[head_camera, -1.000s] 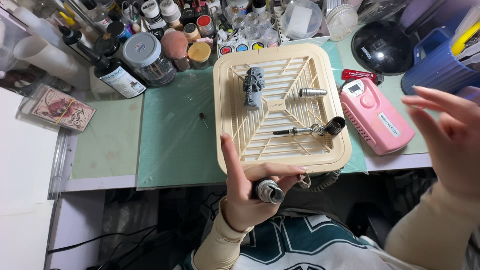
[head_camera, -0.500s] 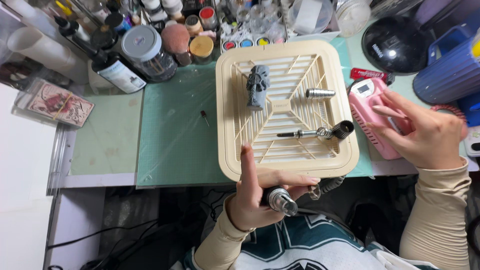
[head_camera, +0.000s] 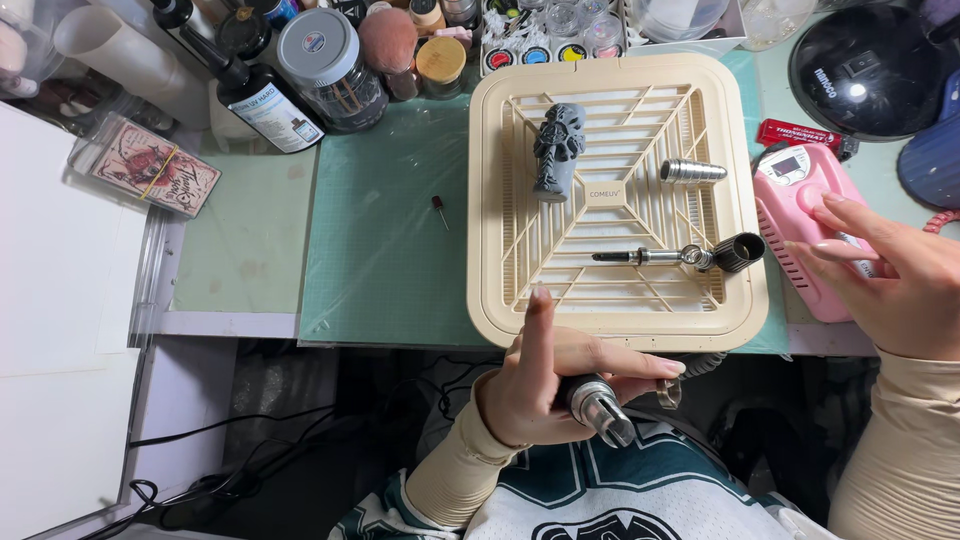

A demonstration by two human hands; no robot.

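My left hand (head_camera: 545,385) grips a metal rotary tool handpiece (head_camera: 600,410) below the table edge, index finger raised against the front rim of a cream slatted tray (head_camera: 745,200). My right hand (head_camera: 890,270) rests its fingers on a pink control box (head_camera: 795,190) at the tray's right side. On the tray lie a grey figurine (head_camera: 556,148), a silver collet piece (head_camera: 690,171) and a thin metal shaft with a black cap (head_camera: 680,257).
A green cutting mat (head_camera: 390,240) holds a small red-tipped bit (head_camera: 439,210). Bottles and jars (head_camera: 330,65) and paint pots (head_camera: 545,50) crowd the back. A black dome lamp (head_camera: 870,70) stands at the far right, white paper (head_camera: 60,300) at the left.
My right hand came in from the right and settled on the pink box. My left hand kept hold of the handpiece, shifting it slightly.
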